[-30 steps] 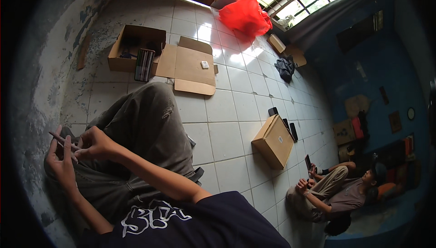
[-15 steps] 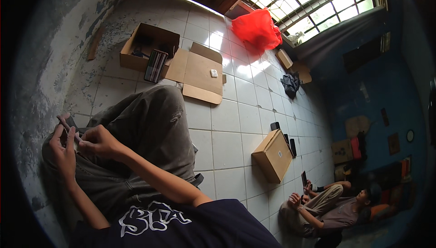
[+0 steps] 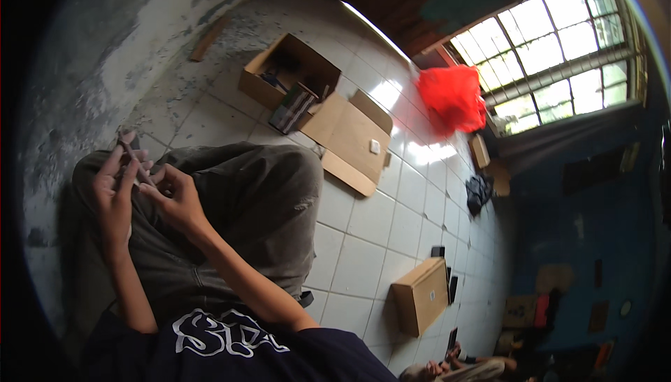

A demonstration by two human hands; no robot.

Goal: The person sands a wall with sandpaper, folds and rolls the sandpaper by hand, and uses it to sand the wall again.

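Above my lap, close to the left wall, a thin brownish wrench-like tool (image 3: 133,150) with a forked end slants between my two hands. My left hand (image 3: 116,190) holds it with the fingers around its shaft, the forked end sticking out past the fingertips. On the lower end, my right hand (image 3: 176,197) pinches it between thumb and fingers. The fingers hide part of the shaft, so its full shape cannot be made out. Both forearms rest over my dark grey trousers (image 3: 244,186).
An open cardboard box (image 3: 260,88) with dark items stands ahead, a striped pack (image 3: 292,108) against it. Beside them lies flattened cardboard (image 3: 349,134) with a small white item (image 3: 374,146). A closed carton (image 3: 421,297), red plastic bag (image 3: 453,101) and another person (image 3: 458,368) are rightward.
My view has swung, so the room's things sit further right or lower. Both hands keep hold of the wrench-like tool, and its forked end now shows more plainly.
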